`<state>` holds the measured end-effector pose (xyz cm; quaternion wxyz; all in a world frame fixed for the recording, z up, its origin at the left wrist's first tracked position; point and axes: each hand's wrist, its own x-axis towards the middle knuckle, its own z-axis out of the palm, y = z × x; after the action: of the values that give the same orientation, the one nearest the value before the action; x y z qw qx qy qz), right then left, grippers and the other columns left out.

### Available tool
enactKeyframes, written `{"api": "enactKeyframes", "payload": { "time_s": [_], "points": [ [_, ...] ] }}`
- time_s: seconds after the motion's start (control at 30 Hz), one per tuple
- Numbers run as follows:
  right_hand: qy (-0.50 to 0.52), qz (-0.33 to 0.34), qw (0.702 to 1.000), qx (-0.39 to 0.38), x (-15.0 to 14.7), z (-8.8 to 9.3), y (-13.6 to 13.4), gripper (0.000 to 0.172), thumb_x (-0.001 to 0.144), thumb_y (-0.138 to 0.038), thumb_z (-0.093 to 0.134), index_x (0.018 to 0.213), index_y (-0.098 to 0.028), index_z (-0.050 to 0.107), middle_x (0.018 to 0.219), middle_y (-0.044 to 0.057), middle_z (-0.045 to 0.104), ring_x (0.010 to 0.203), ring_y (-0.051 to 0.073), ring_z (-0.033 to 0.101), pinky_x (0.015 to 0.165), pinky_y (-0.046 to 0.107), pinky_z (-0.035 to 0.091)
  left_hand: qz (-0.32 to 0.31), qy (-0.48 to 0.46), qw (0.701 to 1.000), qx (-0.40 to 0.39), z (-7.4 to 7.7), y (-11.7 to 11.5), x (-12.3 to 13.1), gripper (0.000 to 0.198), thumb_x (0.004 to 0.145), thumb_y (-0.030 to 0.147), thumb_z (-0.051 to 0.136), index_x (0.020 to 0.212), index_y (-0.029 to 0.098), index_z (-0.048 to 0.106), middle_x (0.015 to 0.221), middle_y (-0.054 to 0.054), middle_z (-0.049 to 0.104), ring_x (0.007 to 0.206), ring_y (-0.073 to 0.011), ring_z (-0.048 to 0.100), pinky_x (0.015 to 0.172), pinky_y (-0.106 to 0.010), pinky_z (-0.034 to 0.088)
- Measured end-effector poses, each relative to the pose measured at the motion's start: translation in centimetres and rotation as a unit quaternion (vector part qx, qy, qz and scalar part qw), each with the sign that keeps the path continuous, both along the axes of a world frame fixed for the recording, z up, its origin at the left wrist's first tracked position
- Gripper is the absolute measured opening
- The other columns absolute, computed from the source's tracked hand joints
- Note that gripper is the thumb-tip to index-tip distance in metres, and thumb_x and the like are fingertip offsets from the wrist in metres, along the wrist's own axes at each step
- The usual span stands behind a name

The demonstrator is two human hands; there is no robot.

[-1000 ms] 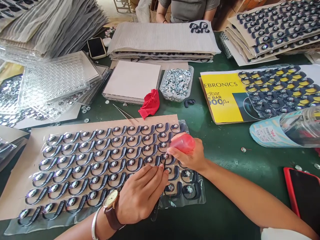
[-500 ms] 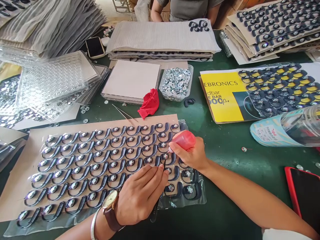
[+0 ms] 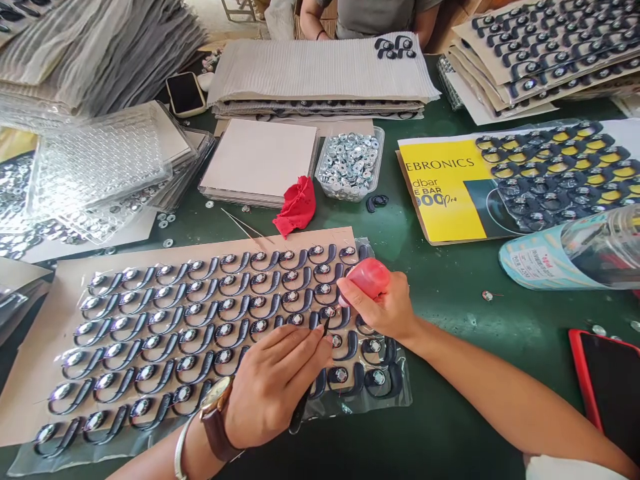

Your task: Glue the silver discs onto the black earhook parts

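Rows of black hook-shaped earphone pieces (image 3: 227,307), each with a round silvery part, lie on a brown cardboard sheet (image 3: 345,235) under and around clear film. My left hand (image 3: 280,383) is closed on dark tweezers (image 3: 299,410), whose tip touches or nearly touches one piece (image 3: 328,312) toward the right of the sheet. In my right hand (image 3: 393,313) is a pink-red squeeze bottle (image 3: 369,277), tilted with its nozzle low beside that same piece. Whether the nozzle touches it I cannot tell. My left wrist bears a watch (image 3: 217,395).
Beyond the sheet are a red cloth (image 3: 296,205), silvery tweezers (image 3: 243,225), a tub (image 3: 320,175) of metal discs and a stack of flat cases (image 3: 267,157). A bottle (image 3: 530,260) lies at right, above a red-cased phone (image 3: 584,383). A person (image 3: 383,20) sits opposite.
My left hand has shifted slightly left and the tweezers lean more. The squeeze bottle stays by the same piece. Across the table, the other person's hand has moved a little.
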<state>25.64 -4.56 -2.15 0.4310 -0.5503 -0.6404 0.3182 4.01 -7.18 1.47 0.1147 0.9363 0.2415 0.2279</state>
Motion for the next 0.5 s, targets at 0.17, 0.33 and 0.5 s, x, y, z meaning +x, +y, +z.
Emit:
{"api": "enactKeyframes", "payload": {
  "time_s": [0.17, 0.33, 0.5],
  "points": [
    [0.014, -0.009, 1.000, 0.007, 0.0, -0.1, -0.1, 0.035, 0.089, -0.044, 0.061, 0.063, -0.021, 0.065, 0.056, 0.001, 0.065, 0.055, 0.015, 0.063, 0.059, 0.025, 0.051, 0.003, -0.015, 1.000, -0.025, 0.4, 0.5, 0.0, 0.029, 0.086, 0.007, 0.047, 0.110, 0.010, 0.065, 0.103, -0.011, 0.073, 0.093, -0.0209, 0.070, 0.082, -0.034, 0.057],
    [0.014, 0.004, 1.000, -0.001, 0.0, 0.1, -0.1, 0.036, 0.090, -0.045, 0.061, 0.063, -0.022, 0.065, 0.057, 0.001, 0.065, 0.054, 0.014, 0.063, 0.059, 0.026, 0.051, -0.001, -0.030, 0.999, -0.045, 0.3, 0.9, -0.2, 0.032, 0.082, 0.006, 0.051, 0.112, 0.009, 0.064, 0.103, -0.011, 0.073, 0.093, -0.0209, 0.070, 0.081, -0.034, 0.057],
    [0.020, 0.016, 1.000, -0.003, 0.0, 0.1, -0.2, 0.033, 0.089, -0.043, 0.062, 0.064, -0.021, 0.065, 0.059, 0.001, 0.067, 0.055, 0.014, 0.063, 0.060, 0.025, 0.051, 0.020, -0.062, 0.992, -0.106, 0.1, 1.4, -0.5, 0.030, 0.084, 0.005, 0.054, 0.111, 0.013, 0.064, 0.102, -0.009, 0.073, 0.090, -0.0185, 0.070, 0.080, -0.033, 0.056]
  ]
}}
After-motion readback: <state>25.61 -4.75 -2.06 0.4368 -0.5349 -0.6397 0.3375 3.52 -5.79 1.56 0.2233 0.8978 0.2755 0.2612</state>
